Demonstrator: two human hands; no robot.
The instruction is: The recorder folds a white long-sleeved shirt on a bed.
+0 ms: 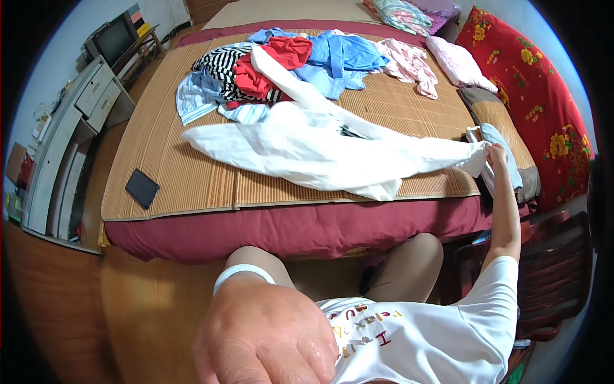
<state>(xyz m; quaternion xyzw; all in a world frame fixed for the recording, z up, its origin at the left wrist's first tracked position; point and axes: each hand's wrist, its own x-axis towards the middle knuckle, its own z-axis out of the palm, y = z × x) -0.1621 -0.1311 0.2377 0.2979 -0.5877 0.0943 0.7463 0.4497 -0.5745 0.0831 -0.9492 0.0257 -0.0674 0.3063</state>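
Note:
A long white garment [307, 147] stretches across the near half of the bed, with two long parts like legs or sleeves; I cannot tell which. At the bed's right side my right hand [495, 155] is closed on its gathered end, arm held out straight. One long part lies over the clothes pile and the other spreads leftward, partly lifted. Large and close in the lower middle is my left hand [265, 333], back showing, a white band [243, 274] at its wrist. Its fingers run out of the picture, so their state is hidden.
A woven mat [160, 128] covers the bed. Beyond the garment lie red [275, 61], striped [220, 70] and blue [345, 54] clothes and a pink garment [409, 61]. A black phone [142, 189] rests front left. A wooden chair [553, 269] stands right; a desk [77, 121] stands left.

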